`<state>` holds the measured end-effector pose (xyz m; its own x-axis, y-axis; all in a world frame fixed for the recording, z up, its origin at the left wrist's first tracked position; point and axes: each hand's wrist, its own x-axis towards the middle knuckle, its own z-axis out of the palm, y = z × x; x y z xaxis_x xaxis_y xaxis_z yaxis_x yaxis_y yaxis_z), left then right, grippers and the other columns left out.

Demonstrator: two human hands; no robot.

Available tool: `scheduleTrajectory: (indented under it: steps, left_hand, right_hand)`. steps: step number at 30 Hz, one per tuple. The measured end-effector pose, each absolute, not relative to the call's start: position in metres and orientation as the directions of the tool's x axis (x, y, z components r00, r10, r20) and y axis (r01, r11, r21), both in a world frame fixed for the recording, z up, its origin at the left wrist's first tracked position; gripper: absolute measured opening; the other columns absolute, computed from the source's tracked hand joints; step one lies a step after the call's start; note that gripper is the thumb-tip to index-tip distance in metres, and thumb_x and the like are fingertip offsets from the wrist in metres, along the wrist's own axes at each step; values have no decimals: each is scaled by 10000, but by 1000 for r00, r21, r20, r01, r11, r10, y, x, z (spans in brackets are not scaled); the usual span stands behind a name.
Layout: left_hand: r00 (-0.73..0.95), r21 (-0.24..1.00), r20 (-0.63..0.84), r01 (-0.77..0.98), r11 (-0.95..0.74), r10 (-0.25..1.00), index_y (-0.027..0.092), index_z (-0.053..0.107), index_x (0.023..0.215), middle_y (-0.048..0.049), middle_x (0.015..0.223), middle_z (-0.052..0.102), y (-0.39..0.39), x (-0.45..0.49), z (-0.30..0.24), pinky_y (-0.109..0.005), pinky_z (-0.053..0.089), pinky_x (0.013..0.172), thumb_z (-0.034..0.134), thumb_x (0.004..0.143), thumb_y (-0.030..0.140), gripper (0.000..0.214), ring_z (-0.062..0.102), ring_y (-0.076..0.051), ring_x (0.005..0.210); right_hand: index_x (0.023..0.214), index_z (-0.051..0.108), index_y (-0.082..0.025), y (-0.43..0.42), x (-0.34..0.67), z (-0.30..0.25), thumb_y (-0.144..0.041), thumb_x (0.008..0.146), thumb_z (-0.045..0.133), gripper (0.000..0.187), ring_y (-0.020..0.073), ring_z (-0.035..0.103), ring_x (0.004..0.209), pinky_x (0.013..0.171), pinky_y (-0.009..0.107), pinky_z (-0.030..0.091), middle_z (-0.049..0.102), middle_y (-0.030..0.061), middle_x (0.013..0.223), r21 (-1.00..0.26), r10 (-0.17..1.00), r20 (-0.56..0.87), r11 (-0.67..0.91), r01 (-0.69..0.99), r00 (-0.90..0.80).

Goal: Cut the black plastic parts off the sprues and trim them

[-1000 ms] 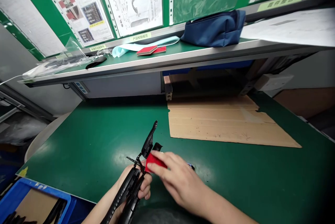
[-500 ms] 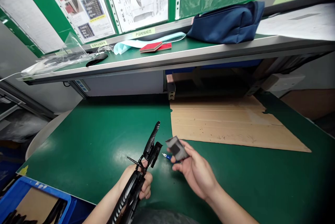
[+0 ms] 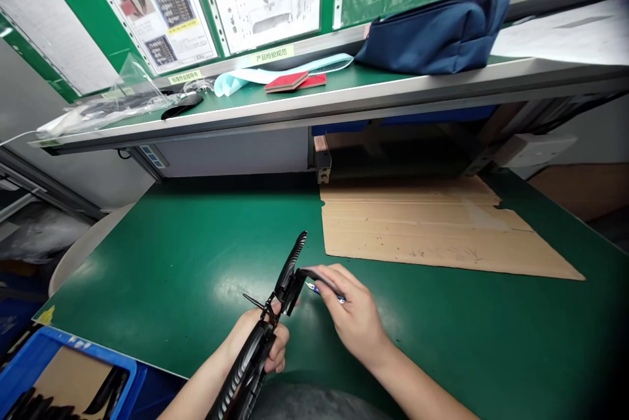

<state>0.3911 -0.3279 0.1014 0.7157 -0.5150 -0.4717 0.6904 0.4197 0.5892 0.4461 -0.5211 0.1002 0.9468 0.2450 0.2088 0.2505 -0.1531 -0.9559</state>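
My left hand (image 3: 279, 346) is closed around a long black plastic part (image 3: 246, 358) with ribbed sides and a thin black cable or tie at its middle. The part points up and away from me, its upper end above the green table. In my right hand (image 3: 356, 315) is a thin, bent grey pad (image 3: 322, 273), pinched between thumb and fingers. The pad's left edge meets the short black piece on the upper part of the plastic. A blue pen-like tool with a pale tip (image 3: 313, 287) lies behind my right hand, partly hidden by it.
A flat cardboard sheet (image 3: 422, 230) covers the right rear of the green table (image 3: 196, 256). Above runs a shelf holding red pads (image 3: 289, 82), a light-blue strap (image 3: 255, 76) and a navy pouch (image 3: 432, 37). A blue bin (image 3: 130, 377) with black parts stands at lower left.
My right hand has turned over and moved left, bringing the grey pad from beside the black part to its edge. My left hand has barely moved.
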Motion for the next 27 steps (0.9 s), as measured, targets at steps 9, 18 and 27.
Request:
scheduleTrajectory:
  steps: [9,18,27]
  left_hand:
    - [756,567,-423,651,504,-500,115,623,1029,53,359,424,-333,382,105,-254,292,423,373,925,389,386,305,-81,260]
    - [862,794,-378,489,361,-337,146,575,1131,67,431,433,-321,389,134,-258,293,469,469,883,443,402,331,-86,342]
    - [900,562,-413,133,-816,-137,177,441,533,60,497,296,-308,401,176,-279,137,485,566,755,604,497,236,-93,503]
  right_hand:
    - [1066,680,-272,-534,436,130,-324,935,459,262,165,572,811,733,293,500,625,41,912,-977,614,90,-98,189,784]
    - [1130,634,-335,-548,422,117,-251,903,506,274,196,569,987,857,344,475,618,37,1061,-913,695,79,-237,332,715]
    - [1218,521,-318,-563,462,137,-370,892,532,331,233,486,1117,954,407,388,569,53,1176,-594,613,193,-548,589,766]
